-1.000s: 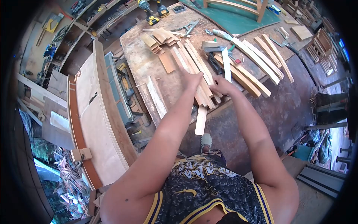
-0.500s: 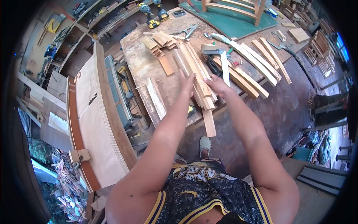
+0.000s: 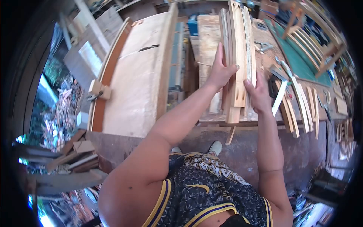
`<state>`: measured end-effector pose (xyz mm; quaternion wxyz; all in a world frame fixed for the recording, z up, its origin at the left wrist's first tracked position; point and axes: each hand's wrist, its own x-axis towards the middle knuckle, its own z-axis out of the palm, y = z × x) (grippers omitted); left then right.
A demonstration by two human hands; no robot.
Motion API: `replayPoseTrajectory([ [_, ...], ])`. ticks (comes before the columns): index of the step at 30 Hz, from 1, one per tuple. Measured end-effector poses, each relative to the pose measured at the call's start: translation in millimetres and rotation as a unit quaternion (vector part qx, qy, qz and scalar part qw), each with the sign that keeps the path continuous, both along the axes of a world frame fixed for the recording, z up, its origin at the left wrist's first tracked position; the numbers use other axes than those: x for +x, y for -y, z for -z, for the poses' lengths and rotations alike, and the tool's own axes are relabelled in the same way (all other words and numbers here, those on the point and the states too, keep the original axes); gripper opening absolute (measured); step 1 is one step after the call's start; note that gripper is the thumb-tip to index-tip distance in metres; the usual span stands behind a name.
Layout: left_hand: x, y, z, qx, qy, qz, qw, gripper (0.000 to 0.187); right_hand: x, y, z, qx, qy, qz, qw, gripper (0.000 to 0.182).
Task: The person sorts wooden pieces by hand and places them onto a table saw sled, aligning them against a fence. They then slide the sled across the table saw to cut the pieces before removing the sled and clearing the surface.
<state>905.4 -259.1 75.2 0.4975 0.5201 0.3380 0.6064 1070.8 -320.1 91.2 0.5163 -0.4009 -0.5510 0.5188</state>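
A bundle of long wooden strips is held upright in the view, between both hands and over the workbench's near edge. My left hand grips its left side, thumb across the front strip. On the right side, my right hand is wrapped round the bundle with its thumb in front. The front strip has small slots near its ends. Beside my right hand lies a try square with a pale blade, close to more wooden strips on the bench.
The workbench carries a green board with a slatted wooden frame on it. A clamp lies behind the bundle. To the left stands a large plywood panel with a thick wooden edge.
The bundle has come up off the bench in both hands, closer to the camera. The view has turned left, so the panel now shows nearer the middle.
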Motion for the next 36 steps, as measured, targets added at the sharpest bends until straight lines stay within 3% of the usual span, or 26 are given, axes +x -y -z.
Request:
replayPoseTrajectory([
  [3,-86,61,-42,0.008,-0.008,-0.028,1.000,0.100,-78,33,-23,0.003,0.067,-0.041,0.997,0.075],
  [6,-184,116,-51,0.001,-0.004,-0.066,0.998,0.099,-160,56,-8,0.036,0.025,-0.140,0.989,0.079],
  [8,-253,155,-58,-0.103,-0.020,-0.100,0.989,0.098,-218,78,0,0.031,-0.007,-0.181,0.983,0.079],
  [9,-287,171,-55,-0.102,-0.018,-0.102,0.989,0.098,-247,90,6,0.003,-0.046,-0.211,0.976,0.077],
  [12,-383,208,-33,-0.155,-0.091,-0.148,0.973,0.096,-327,125,19,-0.021,-0.033,-0.206,0.978,0.076],
  [14,-436,217,11,-0.157,-0.137,-0.179,0.962,0.096,-371,149,18,-0.176,-0.036,-0.204,0.962,0.078],
  [16,-479,217,63,-0.168,-0.229,-0.233,0.930,0.100,-409,149,65,-0.140,0.033,-0.151,0.978,0.078],
  [18,-490,227,64,-0.209,-0.251,-0.210,0.922,0.101,-434,156,78,-0.094,0.165,-0.074,0.979,0.080],
  [19,-491,230,66,-0.249,-0.274,-0.194,0.908,0.103,-443,161,75,-0.097,0.168,-0.064,0.979,0.080],
  [20,-493,227,70,-0.285,-0.381,-0.190,0.859,0.110,-451,164,71,-0.108,0.349,-0.037,0.930,0.080],
  [21,-491,228,75,-0.281,-0.381,-0.182,0.862,0.110,-459,166,66,-0.116,0.517,-0.009,0.848,0.080],
  [22,-486,229,79,-0.289,-0.460,-0.181,0.820,0.113,-463,166,72,-0.118,0.519,0.000,0.847,0.080],
  [23,-482,229,83,-0.295,-0.535,-0.178,0.771,0.116,-462,165,85,-0.094,0.585,0.006,0.805,0.080],
  [24,-480,229,84,-0.310,-0.529,-0.162,0.773,0.118,-460,165,96,-0.070,0.649,0.010,0.758,0.081],
  [27,-479,229,100,-0.303,-0.565,-0.163,0.750,0.116,-455,167,114,-0.068,0.680,0.017,0.730,0.077],
  [31,-493,231,126,-0.258,-0.553,-0.175,0.773,0.108,-462,170,124,-0.099,0.696,0.034,0.710,0.074],
  [33,-511,232,131,-0.192,-0.493,-0.159,0.834,0.092,-469,178,126,0.083,0.698,0.106,0.704,0.071],
  [34,-517,234,130,-0.194,-0.493,-0.160,0.833,0.092,-476,178,126,0.083,0.698,0.104,0.704,0.071],
  [36,-528,242,128,-0.224,-0.379,-0.131,0.888,0.077,-497,181,128,0.179,0.611,0.028,0.770,0.080],
])
